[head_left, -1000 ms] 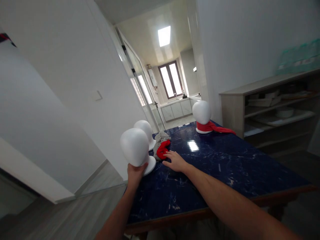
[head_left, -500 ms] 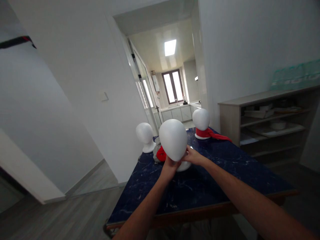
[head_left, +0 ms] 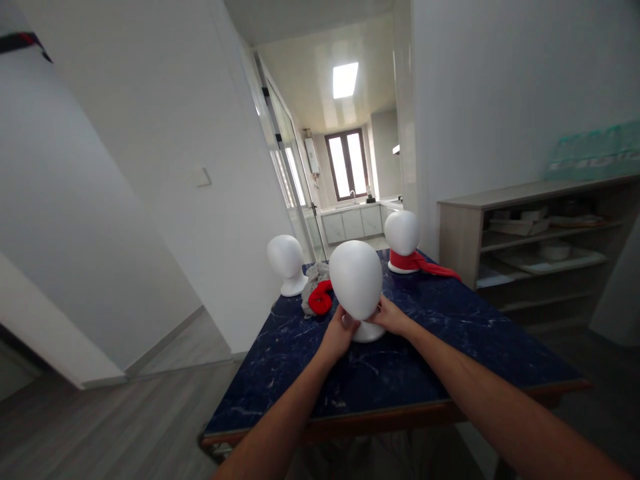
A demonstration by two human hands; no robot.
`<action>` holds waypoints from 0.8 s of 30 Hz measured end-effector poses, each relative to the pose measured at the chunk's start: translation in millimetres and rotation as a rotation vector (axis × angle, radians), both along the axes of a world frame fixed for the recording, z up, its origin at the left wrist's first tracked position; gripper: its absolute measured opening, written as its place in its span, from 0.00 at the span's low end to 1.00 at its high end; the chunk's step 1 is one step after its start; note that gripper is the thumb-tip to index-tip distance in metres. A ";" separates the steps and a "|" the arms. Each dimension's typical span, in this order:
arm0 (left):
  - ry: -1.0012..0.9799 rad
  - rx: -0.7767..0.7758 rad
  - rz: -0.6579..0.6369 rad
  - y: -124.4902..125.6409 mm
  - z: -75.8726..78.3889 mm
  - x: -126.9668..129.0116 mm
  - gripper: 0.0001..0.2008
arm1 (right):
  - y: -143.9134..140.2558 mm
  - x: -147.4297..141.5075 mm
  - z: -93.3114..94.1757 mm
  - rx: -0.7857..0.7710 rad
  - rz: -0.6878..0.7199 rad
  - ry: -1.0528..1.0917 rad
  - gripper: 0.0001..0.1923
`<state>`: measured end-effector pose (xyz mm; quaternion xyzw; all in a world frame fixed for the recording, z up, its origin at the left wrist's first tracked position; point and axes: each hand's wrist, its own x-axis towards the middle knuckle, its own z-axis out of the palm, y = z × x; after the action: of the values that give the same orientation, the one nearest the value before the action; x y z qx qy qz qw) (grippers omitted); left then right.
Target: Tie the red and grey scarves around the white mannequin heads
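Both my left hand and right hand clasp the head by its neck, setting it upright mid-bench; next, a steady release.

Bare table rightward; cloth heap and second mannequin head leftward.

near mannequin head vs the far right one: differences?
The near mannequin head has a bare neck; the far right head has a red scarf around its base. The left hand and right hand grip the near one at its neck; the far one stands untouched. Both are white, faceless and upright on the blue table.
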<state>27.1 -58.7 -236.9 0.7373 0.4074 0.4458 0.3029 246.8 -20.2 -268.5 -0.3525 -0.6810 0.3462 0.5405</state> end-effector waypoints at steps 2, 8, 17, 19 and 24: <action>0.017 -0.014 -0.009 -0.5 -0.8 -0.9 0.34 | 0.3 1.0 -3.0 -0.014 -0.010 0.002 0.47; 0.107 0.023 0.130 24.1 -0.1 -26.1 0.36 | -1.3 4.8 -3.4 -0.083 0.061 -0.013 0.51; 0.764 0.290 0.268 76.1 21.4 -91.4 0.21 | -16.3 26.8 23.7 -0.165 0.245 -0.006 0.52; 0.770 0.284 0.274 79.6 24.8 -92.9 0.17 | -20.0 26.7 25.4 -0.171 0.278 -0.039 0.53; 0.387 0.127 0.346 82.0 47.8 -87.8 0.08 | -22.8 25.1 26.9 -0.157 0.235 -0.053 0.52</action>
<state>-60.7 23.3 -189.2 0.7459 0.5488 0.3661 0.0919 271.9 -43.1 -241.6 -0.3207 -0.7023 0.4498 0.4489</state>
